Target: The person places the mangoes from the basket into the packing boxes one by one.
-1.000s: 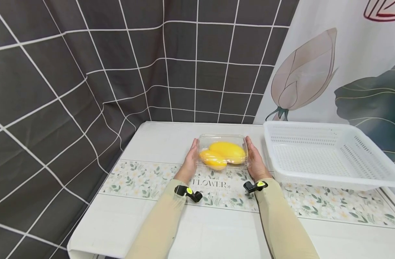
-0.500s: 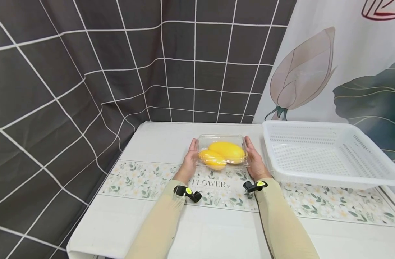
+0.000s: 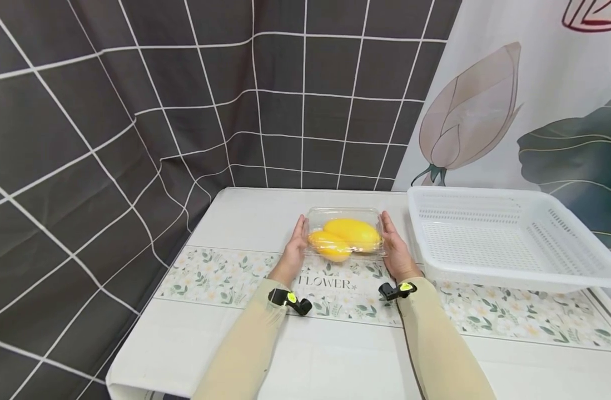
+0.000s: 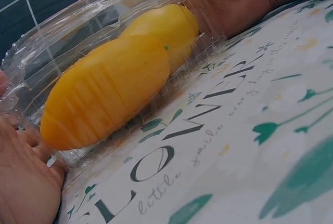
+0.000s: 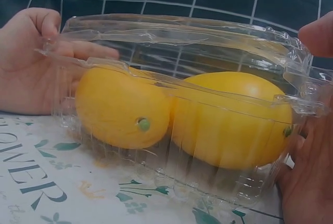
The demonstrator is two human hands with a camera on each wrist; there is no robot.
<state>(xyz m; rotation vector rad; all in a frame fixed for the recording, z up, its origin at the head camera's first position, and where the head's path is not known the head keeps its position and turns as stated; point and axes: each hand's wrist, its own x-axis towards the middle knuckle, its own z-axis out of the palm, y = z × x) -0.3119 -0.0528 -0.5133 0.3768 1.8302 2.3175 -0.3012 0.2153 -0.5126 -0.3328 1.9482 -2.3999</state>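
Two yellow mangoes (image 3: 352,234) lie side by side inside a clear plastic clamshell box (image 3: 343,211) at the middle of the table. My left hand (image 3: 291,250) holds the box's left end, and my right hand (image 3: 397,251) holds its right end. In the right wrist view, a thumb reaches the upper edge at each end, while other fingers sit lower against the clear wall. Small green stem ends (image 5: 143,124) show on the fruit. The lid lies over the mangoes; whether it is latched I cannot tell.
A white perforated plastic basket (image 3: 485,244) stands on the table to the right of my right hand. The tabletop cover (image 3: 225,355) is white with a floral band reading "FLOWER". A dark gridded curtain (image 3: 355,116) hangs behind and along the left side.
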